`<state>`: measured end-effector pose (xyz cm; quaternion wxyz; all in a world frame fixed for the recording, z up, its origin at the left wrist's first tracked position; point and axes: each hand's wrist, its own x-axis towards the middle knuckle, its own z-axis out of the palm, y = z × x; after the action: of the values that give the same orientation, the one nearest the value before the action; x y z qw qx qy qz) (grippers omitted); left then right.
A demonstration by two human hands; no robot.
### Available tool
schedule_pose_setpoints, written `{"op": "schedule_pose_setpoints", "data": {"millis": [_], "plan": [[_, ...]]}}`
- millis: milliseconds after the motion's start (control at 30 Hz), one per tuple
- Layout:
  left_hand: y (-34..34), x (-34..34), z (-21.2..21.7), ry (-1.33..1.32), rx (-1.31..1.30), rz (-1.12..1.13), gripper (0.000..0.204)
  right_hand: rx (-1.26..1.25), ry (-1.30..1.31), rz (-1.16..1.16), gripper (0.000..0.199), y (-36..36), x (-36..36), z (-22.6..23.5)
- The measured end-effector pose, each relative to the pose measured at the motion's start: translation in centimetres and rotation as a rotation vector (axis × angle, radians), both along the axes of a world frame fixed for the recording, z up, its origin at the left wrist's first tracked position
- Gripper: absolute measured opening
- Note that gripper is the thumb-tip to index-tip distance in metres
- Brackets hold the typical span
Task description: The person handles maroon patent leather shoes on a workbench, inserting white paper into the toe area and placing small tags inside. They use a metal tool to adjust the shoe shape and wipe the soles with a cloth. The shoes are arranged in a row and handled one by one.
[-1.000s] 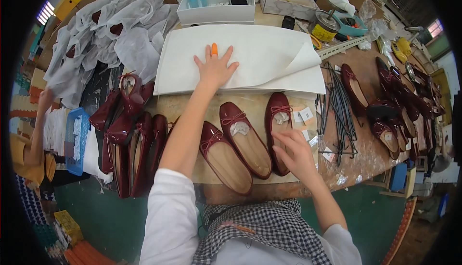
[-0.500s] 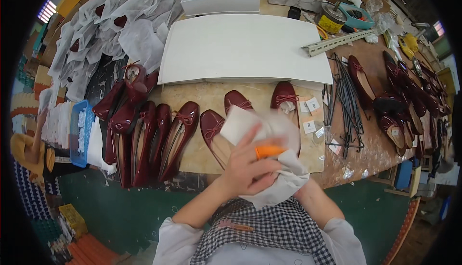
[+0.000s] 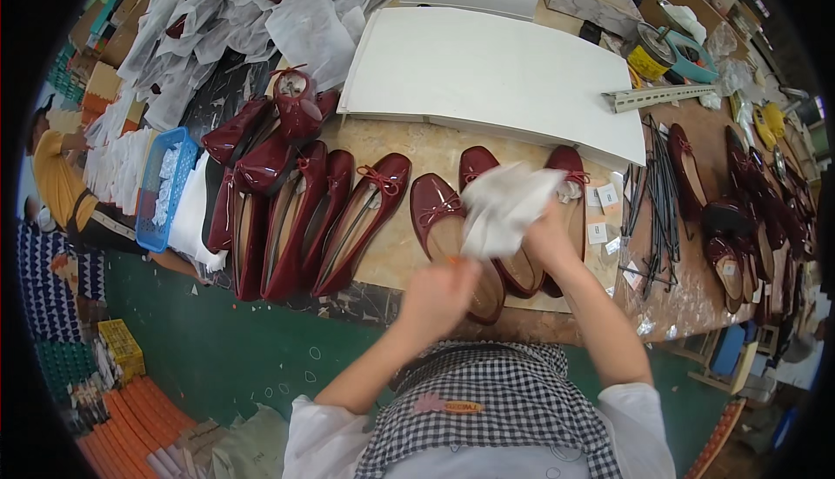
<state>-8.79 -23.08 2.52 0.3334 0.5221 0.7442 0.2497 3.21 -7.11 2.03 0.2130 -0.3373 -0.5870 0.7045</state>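
Note:
White tissue paper (image 3: 511, 209), crumpled and slightly blurred, hangs between my hands. My right hand (image 3: 550, 237) is closed on its right edge. My left hand (image 3: 439, 301) is closed at the paper's lower left corner; a bit of orange shows at its fingers. Below the paper lie dark red patent ballet flats with bows: a left shoe (image 3: 432, 196), a middle shoe (image 3: 477, 162) partly covered by the paper, and a right shoe (image 3: 567, 162) partly behind my right hand.
More red flats (image 3: 370, 209) are bunched at the left, beside a blue basket (image 3: 165, 188). A white board (image 3: 487, 62) lies behind. Small tags (image 3: 597, 233) and black metal rods (image 3: 663, 209) are on the right. Wrapped shoes (image 3: 304, 27) pile up far left; a person (image 3: 65, 166) is beyond.
My hands have moved apart, and the paper, bunched around them before, now hangs between them over the shoes. The whole view has shifted, so the bench appears farther right.

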Motion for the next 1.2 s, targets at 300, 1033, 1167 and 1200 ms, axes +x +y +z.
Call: {"op": "schedule_pose_setpoints", "data": {"millis": [300,1033,1167,1200], "plan": [[-1.7,4.5,-2.6,0.268,0.305,-0.242,0.019,1.455,-0.61,0.401,0.014,-4.5,-6.9,-4.1],[-0.2,-1.0,-4.0,-0.107,0.015,0.418,0.057,0.836,-1.048,-0.437,0.035,10.4,21.4,-6.1],[-1.6,-4.0,-5.7,-0.423,0.451,0.436,0.057,0.499,-0.703,-0.351,0.033,9.8,24.4,-2.9],[-1.9,-3.3,-5.4,-0.621,0.479,0.641,0.054,0.345,-0.569,-0.337,0.032,9.5,25.4,-2.4]]}}
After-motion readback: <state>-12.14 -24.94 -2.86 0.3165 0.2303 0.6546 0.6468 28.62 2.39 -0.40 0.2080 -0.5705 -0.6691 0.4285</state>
